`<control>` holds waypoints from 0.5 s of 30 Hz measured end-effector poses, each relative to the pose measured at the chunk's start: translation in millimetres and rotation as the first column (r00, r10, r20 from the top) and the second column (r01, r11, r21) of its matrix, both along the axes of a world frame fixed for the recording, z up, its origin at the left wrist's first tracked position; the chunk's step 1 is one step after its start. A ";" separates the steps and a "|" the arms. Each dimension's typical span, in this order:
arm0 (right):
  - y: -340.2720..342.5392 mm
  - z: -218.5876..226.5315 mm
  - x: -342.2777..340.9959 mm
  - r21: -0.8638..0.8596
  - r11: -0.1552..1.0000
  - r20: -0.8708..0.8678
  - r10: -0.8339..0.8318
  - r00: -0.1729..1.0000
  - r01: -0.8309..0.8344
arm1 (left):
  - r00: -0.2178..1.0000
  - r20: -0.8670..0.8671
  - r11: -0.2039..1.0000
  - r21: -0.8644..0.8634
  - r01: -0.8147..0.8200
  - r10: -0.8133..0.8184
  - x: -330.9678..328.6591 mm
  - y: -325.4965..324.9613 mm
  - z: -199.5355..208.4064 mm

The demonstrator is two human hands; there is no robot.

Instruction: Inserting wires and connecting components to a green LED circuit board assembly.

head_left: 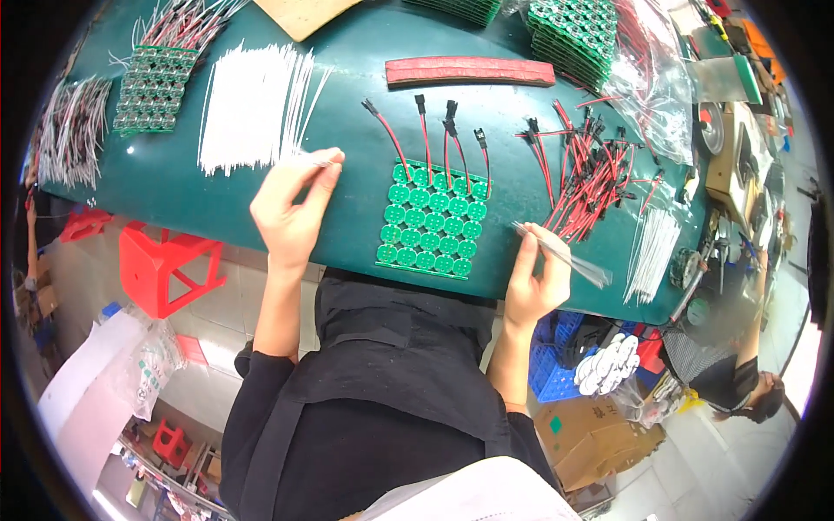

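A green circuit-board panel (432,221) of round-cornered units lies on the table before me. Several red-and-black wire leads with black connectors (451,111) stand out from its far edge. To its left, my left hand (294,204) is closed in a pinch, with a thin white wire (314,158) at its fingertips. That hand is just nearer than a wide pile of white wires (248,108). Right of the panel, my right hand (537,282) pinches a small bundle of thin white wires (586,267), whose ends fan out to the right.
Loose red-and-black connector leads (591,178) are heaped at right, beside more white wires (653,252). A red bar (469,71) lies behind the panel. Stacked green panels (573,39) and a clear bag (656,95) stand far right; wired boards (155,91) lie far left. A co-worker (738,378) is at right.
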State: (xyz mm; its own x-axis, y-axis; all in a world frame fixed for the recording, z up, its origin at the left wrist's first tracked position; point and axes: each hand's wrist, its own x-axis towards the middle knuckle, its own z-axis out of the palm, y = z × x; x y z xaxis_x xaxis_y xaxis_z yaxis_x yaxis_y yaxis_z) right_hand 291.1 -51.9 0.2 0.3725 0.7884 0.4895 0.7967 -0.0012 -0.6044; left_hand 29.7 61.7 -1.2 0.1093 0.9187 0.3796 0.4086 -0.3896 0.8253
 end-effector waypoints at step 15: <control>14.8 26.0 -37.7 0.058 0.991 -0.677 0.125 0.726 -0.117 | 0.970 0.191 0.913 -0.349 0.213 -0.153 32.5 -35.6 9.5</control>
